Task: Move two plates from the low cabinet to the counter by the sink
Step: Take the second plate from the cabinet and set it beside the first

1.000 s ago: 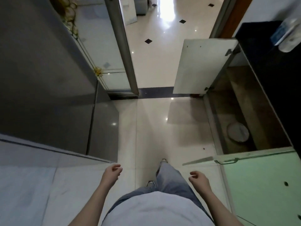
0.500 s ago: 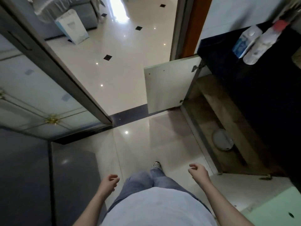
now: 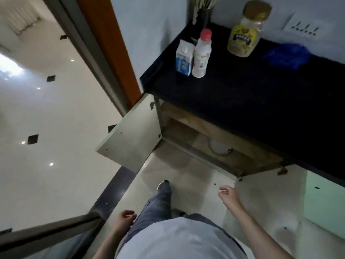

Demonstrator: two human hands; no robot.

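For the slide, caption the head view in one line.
Both hands empty, a person nears the open cabinet where a plate sits under the black counter.

Ahead of our right hand (image 3: 228, 194), the counter (image 3: 261, 101) hides most of a plate (image 3: 219, 147); we cannot count any beneath.

- A white round plate (image 3: 218, 147) lies flat on the floor of the low cabinet (image 3: 214, 135), at about 3 o'clock from the frame centre; the black bench (image 3: 261, 101) overhang hides its far part, so whether it is one plate or a stack cannot be told.
- The low cabinet stands open, its pale door (image 3: 130, 135) swung out toward 9 o'clock.
- The black bench top runs toward 2 o'clock.
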